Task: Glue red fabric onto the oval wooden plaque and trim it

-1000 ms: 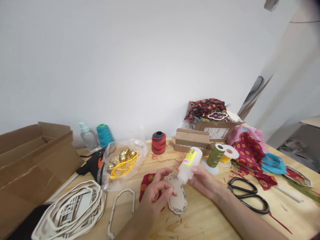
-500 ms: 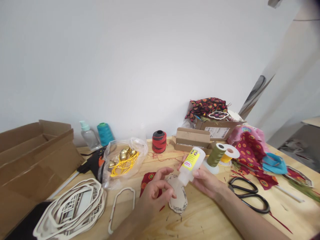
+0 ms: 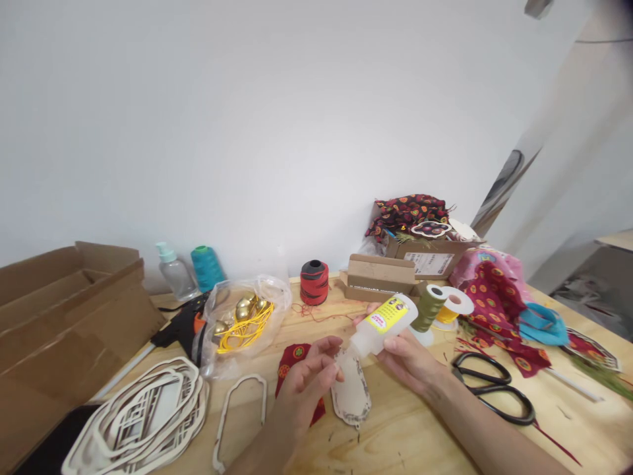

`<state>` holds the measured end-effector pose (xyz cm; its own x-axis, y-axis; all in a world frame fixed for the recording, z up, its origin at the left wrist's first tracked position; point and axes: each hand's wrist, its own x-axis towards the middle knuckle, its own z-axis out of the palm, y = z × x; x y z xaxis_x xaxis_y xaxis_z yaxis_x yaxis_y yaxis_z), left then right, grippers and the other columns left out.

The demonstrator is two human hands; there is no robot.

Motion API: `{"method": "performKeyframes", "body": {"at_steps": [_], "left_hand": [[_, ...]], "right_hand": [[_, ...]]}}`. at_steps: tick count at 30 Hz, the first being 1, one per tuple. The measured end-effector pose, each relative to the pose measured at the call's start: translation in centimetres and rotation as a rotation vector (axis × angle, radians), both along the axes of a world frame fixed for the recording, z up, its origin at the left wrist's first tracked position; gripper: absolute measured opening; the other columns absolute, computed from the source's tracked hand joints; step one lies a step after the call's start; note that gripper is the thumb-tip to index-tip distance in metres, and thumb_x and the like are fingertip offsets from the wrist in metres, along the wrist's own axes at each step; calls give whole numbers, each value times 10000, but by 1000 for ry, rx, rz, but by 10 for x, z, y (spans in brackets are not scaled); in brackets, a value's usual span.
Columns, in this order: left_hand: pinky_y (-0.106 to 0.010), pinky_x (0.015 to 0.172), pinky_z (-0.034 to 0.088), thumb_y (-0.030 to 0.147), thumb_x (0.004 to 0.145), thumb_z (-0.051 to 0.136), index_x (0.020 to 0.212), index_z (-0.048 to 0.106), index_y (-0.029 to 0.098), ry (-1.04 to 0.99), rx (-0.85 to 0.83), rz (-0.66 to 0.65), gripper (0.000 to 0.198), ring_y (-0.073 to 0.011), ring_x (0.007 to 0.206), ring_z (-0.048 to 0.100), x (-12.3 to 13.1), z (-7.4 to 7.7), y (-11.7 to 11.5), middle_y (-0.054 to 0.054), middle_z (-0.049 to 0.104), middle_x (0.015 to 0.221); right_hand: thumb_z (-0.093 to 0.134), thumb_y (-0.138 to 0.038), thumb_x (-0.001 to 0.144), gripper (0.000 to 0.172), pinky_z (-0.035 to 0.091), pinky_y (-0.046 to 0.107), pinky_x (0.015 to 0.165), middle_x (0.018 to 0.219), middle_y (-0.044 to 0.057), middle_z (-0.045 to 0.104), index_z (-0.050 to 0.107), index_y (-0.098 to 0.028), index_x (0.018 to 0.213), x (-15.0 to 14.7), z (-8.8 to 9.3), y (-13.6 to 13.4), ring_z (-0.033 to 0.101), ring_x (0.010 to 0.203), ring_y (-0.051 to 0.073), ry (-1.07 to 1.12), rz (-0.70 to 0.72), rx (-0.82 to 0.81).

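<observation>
I see the right hand point(image 3: 410, 359) wrapped around a small glue bottle point(image 3: 383, 324) with a yellow label, tilted so its nozzle points down and left toward the wooden cutout point(image 3: 351, 392) lying flat on the table point(image 3: 405, 435) just under the grip. The left hand point(image 3: 309, 379) pinches the cutout's upper edge, fingertips point(image 3: 332, 369) right beside the nozzle. Black scissors point(image 3: 494, 389) lie beyond the right wrist; an olive thread spool point(image 3: 428, 309) stands just behind the bottle.

Bright, even, soft light with faint shadows; sharp centre, edges stretched and slightly blurred by wide-angle distortion
</observation>
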<state>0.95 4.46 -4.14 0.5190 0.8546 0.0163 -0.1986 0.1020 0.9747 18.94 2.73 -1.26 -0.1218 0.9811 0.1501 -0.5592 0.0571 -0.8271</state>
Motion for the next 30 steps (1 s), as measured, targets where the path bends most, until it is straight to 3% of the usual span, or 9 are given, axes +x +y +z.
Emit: {"method": "performKeyframes", "body": {"at_steps": [4, 10, 15, 25, 30], "left_hand": [[-356, 929, 348, 298, 762, 536, 586, 577, 193, -44, -15, 17, 209, -221, 1128, 440, 1, -4, 2, -48, 526, 1143], [-373, 946, 324, 277, 757, 532, 584, 571, 194, -31, -55, 59, 195, -232, 1129, 438, -1, 9, -2, -47, 512, 1161], [-381, 963, 295, 311, 762, 520, 588, 569, 203, 41, 5, 13, 210, -231, 1172, 385, -3, 13, -2, -47, 511, 1156], [-322, 980, 260, 332, 805, 478, 620, 554, 199, 79, 25, 103, 240, -221, 1172, 381, -4, 19, -4, -54, 461, 1188], [-314, 950, 268, 327, 829, 457, 697, 607, 209, 246, 241, 169, 232, -223, 1159, 371, -5, 19, -5, -64, 461, 1140]], "right_hand": [[765, -308, 551, 472, 399, 319, 758, 876, 31, 636, 514, -233, 943, 1, -1, 1, 560, 852, 211, 10, -5, 2], [762, -283, 562, 462, 393, 334, 788, 871, 31, 642, 513, -229, 947, 2, -4, 2, 561, 868, 216, 13, -27, 9], [770, -276, 555, 484, 385, 329, 793, 864, 24, 645, 510, -237, 962, 2, -2, 2, 562, 864, 212, 8, -62, 14], [776, -289, 555, 427, 405, 272, 681, 793, 22, 656, 565, -200, 915, 4, -3, 3, 568, 723, 173, -7, -101, -26], [754, -318, 592, 329, 391, 214, 543, 750, 27, 651, 609, -164, 844, 3, -5, 5, 532, 611, 128, -14, -126, -54]]}}
